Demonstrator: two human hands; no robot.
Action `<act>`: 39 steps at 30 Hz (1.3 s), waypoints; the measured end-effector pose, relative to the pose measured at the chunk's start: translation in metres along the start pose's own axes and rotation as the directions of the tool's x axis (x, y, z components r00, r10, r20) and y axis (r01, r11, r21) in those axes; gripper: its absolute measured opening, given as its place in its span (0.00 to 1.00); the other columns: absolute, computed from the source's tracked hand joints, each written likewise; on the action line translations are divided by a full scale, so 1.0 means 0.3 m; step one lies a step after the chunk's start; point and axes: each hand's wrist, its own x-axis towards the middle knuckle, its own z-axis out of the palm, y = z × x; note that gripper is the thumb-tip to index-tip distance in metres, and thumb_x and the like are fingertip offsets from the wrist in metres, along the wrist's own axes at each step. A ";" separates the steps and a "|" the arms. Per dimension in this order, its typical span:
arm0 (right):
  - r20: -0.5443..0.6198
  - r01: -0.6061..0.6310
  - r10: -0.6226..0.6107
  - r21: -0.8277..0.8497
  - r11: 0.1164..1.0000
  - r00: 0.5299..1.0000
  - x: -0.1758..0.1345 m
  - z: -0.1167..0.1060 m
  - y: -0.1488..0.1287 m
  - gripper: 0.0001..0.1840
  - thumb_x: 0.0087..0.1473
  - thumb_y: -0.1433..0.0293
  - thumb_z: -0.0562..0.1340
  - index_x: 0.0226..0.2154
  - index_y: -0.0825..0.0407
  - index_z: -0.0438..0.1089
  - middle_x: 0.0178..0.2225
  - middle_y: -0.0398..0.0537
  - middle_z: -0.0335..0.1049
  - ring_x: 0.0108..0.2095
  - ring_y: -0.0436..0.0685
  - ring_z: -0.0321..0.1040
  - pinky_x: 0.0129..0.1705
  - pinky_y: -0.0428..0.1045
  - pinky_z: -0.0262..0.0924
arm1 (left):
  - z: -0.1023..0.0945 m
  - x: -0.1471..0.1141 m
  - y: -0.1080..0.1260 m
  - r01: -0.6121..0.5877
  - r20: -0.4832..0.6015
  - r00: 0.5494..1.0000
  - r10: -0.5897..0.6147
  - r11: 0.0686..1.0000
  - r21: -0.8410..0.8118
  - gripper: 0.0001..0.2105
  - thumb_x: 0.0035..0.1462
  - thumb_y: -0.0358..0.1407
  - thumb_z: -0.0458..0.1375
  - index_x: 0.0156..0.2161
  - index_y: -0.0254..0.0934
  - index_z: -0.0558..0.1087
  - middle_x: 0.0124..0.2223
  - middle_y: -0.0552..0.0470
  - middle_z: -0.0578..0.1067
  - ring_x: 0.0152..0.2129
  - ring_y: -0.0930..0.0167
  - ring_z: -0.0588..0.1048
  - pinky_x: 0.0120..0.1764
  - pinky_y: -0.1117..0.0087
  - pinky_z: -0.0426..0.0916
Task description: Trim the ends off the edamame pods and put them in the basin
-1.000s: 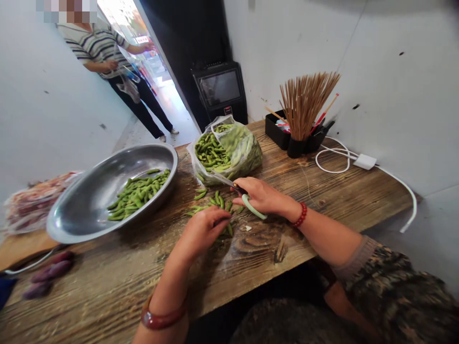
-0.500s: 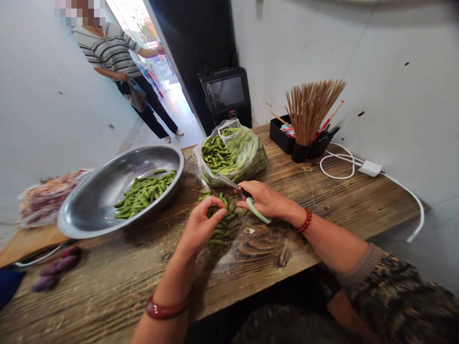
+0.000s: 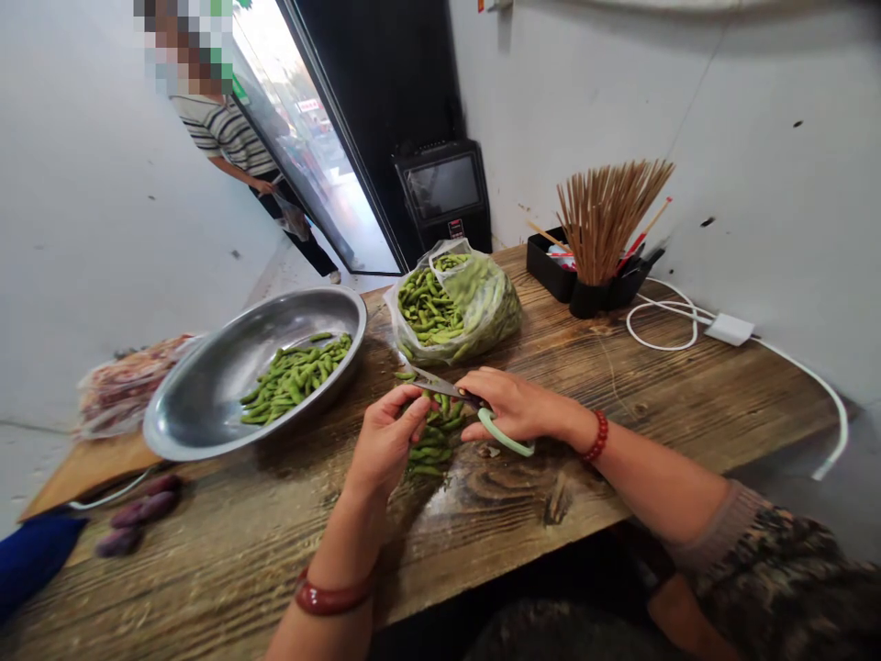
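Note:
My right hand (image 3: 513,408) is wrapped round a pair of scissors (image 3: 440,385) with pale green handles. Its blades are parted and point left, over the fingertips of my left hand (image 3: 386,433). Thumb and forefinger of that hand pinch a green soybean pod, mostly hidden by the fingers and the blades. A small pile of soybean pods (image 3: 433,448) lies on the wooden table just beneath both hands. Beyond them stands an open clear plastic bag (image 3: 492,312) full of pods. To the left, a wide metal basin (image 3: 199,395) holds more pods (image 3: 303,372).
A black holder (image 3: 551,271) with bundled wooden skewers (image 3: 606,225) stands at the back right, beside a white cable (image 3: 661,344). Purple tubers (image 3: 141,509) and bagged meat (image 3: 128,386) are at left. By the door, a person in a striped shirt (image 3: 238,138) holds a bag.
The scissors have moved left, their parted blades now over my left fingertips. The person by the door has lowered an arm, and the doorway opening looks narrower. The view has shifted slightly.

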 end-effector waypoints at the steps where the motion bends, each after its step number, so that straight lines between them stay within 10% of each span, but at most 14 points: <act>1: 0.014 0.007 -0.007 0.005 1.000 1.000 0.000 0.001 -0.002 0.25 0.47 0.60 0.71 0.42 0.56 0.64 0.36 0.49 0.67 0.35 0.56 0.61 0.37 0.50 0.59 | -0.001 0.000 -0.002 -0.012 -0.004 1.000 0.012 0.999 0.031 0.10 0.50 0.37 0.65 0.35 0.33 0.76 0.27 0.53 0.73 0.16 0.82 0.58 0.19 0.78 0.51; 32: 0.220 -0.102 0.103 -0.018 0.995 0.970 0.005 -0.014 -0.032 0.14 0.54 0.64 0.65 0.35 0.53 0.60 0.31 0.45 0.66 0.30 0.52 0.61 0.31 0.46 0.53 | -0.027 0.012 0.004 0.010 0.027 0.999 -0.016 0.978 0.207 0.08 0.46 0.36 0.67 0.31 0.34 0.79 0.28 0.51 0.76 0.22 0.74 0.68 0.23 0.75 0.58; 39: 0.052 -0.126 0.128 -0.039 0.991 0.990 0.000 0.005 -0.006 0.14 0.54 0.64 0.65 0.36 0.53 0.61 0.33 0.47 0.67 0.33 0.54 0.62 0.35 0.47 0.55 | -0.021 0.022 0.002 0.091 -0.042 0.994 -0.097 0.988 -0.121 0.11 0.47 0.37 0.67 0.34 0.35 0.72 0.22 0.59 0.68 0.14 0.82 0.57 0.17 0.80 0.49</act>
